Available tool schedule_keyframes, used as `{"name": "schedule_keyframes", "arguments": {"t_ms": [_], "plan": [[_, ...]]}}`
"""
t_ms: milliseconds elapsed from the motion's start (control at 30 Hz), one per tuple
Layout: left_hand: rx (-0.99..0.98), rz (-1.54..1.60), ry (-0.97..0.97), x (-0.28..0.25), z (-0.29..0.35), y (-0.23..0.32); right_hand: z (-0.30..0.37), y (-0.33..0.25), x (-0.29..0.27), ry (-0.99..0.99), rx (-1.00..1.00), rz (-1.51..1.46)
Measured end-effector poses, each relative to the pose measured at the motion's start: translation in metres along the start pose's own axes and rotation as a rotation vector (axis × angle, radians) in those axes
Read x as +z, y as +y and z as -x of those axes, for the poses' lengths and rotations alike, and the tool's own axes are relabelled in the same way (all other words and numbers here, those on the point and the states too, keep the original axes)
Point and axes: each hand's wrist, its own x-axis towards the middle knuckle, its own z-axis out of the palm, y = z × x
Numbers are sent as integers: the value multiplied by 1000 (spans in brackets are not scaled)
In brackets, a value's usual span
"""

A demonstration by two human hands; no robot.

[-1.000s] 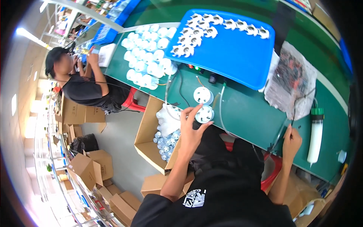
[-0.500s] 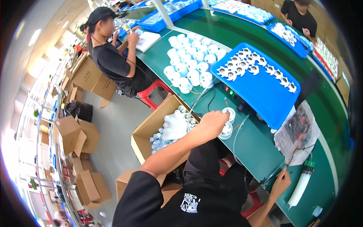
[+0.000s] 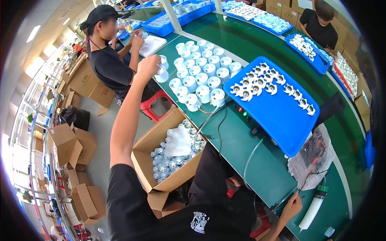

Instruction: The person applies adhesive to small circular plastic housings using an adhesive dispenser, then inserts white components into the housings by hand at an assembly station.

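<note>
My left hand [image 3: 148,68] reaches far out to the left, its fingers closed on two white cylindrical cups [image 3: 162,74]. They hang over the table's left edge, beside several rows of similar white cups [image 3: 200,72] that stand upright. Low on the right, my right hand [image 3: 292,207] is closed in a pinch. A thin dark piece shows at its fingertips, too small to name, near a clear tube [image 3: 283,199]. Just right of that hand lies a large white syringe-like cartridge [image 3: 312,211] with a green cap.
A blue tray [image 3: 277,116] with several white finned rotors stands right of the cups. A stained plastic sheet [image 3: 313,156] lies beyond my right hand. An open cardboard box [image 3: 146,170] of small parts sits by my legs. A co-worker [image 3: 110,60] sits at the left, near a red stool [image 3: 155,106].
My left hand has taken the two white cups from the table's near edge and carried them far left, past the standing rows. My right hand stays by the tube. The view has shifted slightly.
</note>
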Motion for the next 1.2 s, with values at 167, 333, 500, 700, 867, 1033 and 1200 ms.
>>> {"name": "schedule_keyframes", "arguments": {"t_ms": [167,333,500,700,867,1033,1200], "plan": [[-62,-81,21,73,-72,-35,3,-5,1,28,23,73],[-186,11,-19,105,-80,-42,5,-11,9,32,16,100],[-189,71,217,75,-92,-2,7,-9,4,42,72,150],[240,683,196,17,-27,113,-2,-14,-2,50,35,102],[760,1245,-13,-88,107,245,-3,-16,0,65,48,48],[1351,2268,-99,-162,193,290,-4,-20,-3,75,33,-11],[1693,2627,-116,-205,206,317,-2,-22,-6,70,11,-58]]}}
